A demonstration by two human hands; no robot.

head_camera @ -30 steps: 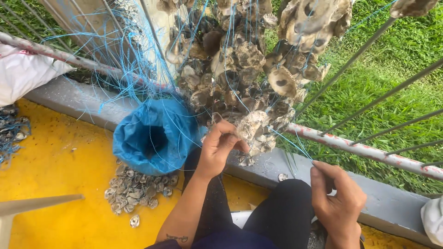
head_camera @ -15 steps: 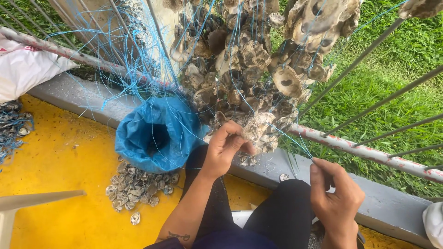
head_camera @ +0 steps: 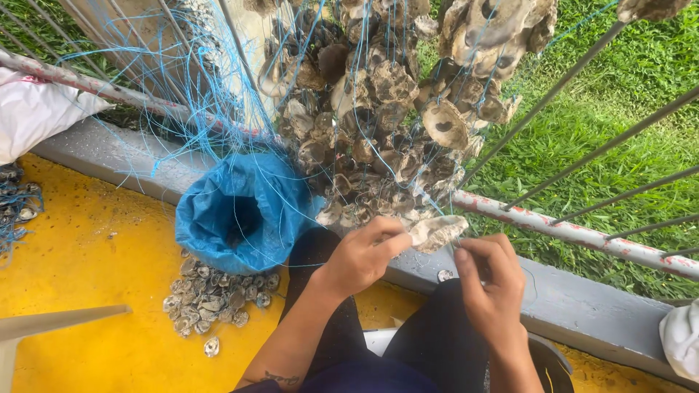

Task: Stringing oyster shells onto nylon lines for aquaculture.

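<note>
Currently the left hand (head_camera: 364, 255) has fingers clamped on a pale shell (head_camera: 437, 231) at the bottom of the shell cluster (head_camera: 378, 124) strung on blue line (head_camera: 218, 109) off the railing (head_camera: 575, 233). Right hand (head_camera: 491, 284) sits just beside the shell's right end, thumb and forefinger pinched together; can't tell if there's line between them. Blue bag (head_camera: 240, 215) stands open left of the knees, against the grey kerb (head_camera: 109, 156). Loose shells (head_camera: 218, 295) lie piled on the yellow floor (head_camera: 87, 276) right below the bag.
</note>
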